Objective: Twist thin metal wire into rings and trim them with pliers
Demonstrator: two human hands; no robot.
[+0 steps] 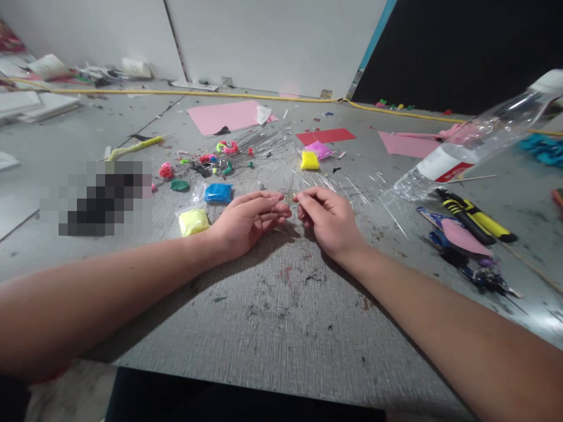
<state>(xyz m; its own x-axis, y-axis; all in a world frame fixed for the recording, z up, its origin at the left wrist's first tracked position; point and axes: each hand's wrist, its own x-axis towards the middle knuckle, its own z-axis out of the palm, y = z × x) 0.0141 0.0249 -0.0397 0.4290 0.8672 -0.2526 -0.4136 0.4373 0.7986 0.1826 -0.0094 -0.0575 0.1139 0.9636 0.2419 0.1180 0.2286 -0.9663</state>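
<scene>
On the grey textured tabletop (281,340): your left hand (257,220), fingers loosely extended, and your right hand (329,220), thumb and forefinger pinched, contents of either impossible to tell; blue plastic-wrapped packet (219,193), beside the left; thin clear straight strands (358,191), far side of the right; clear plastic bottle (479,139), right.

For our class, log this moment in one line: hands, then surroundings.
left hand: fingers loosely curved, grip unclear; right hand: thumb near forefinger, grip unclear; near left hand: blue packet, pale yellow packet; picture right: bottle
</scene>
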